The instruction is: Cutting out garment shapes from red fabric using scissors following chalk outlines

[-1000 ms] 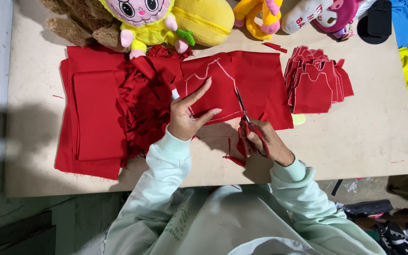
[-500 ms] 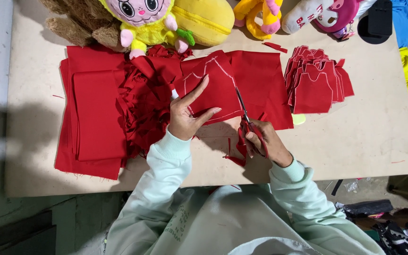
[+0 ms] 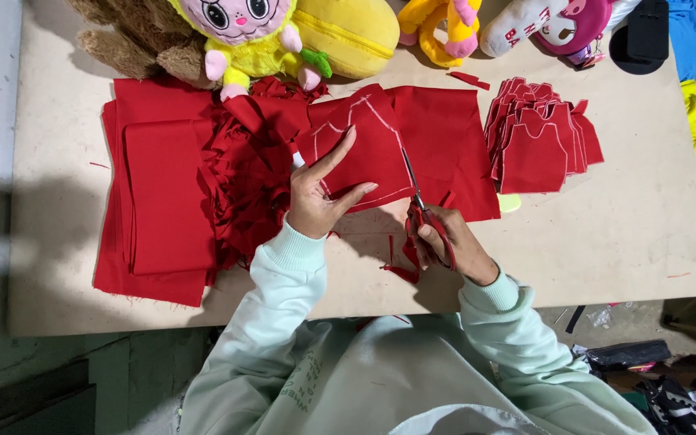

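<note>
The red fabric sheet [image 3: 437, 145], chalk-marked in white, lies mid-table; red-handled scissors [image 3: 419, 211] cut up into its lower edge, gripped by the right hand [image 3: 449, 246], fingers closed through the handles; the left hand [image 3: 320, 193] presses the cloth flat, fingers spread wide; cut red pieces [image 3: 537, 137] are stacked to the right, folded red cloth [image 3: 163, 193] to the left, plush toys [image 3: 259, 32] along the table [image 3: 606, 242] at its far edge.

A single head-worn camera looks almost straight down from above the person's shoulders, close over the near edge of the worktable [image 3: 606, 250], soft toys [image 3: 243, 32] lining the far side.
</note>
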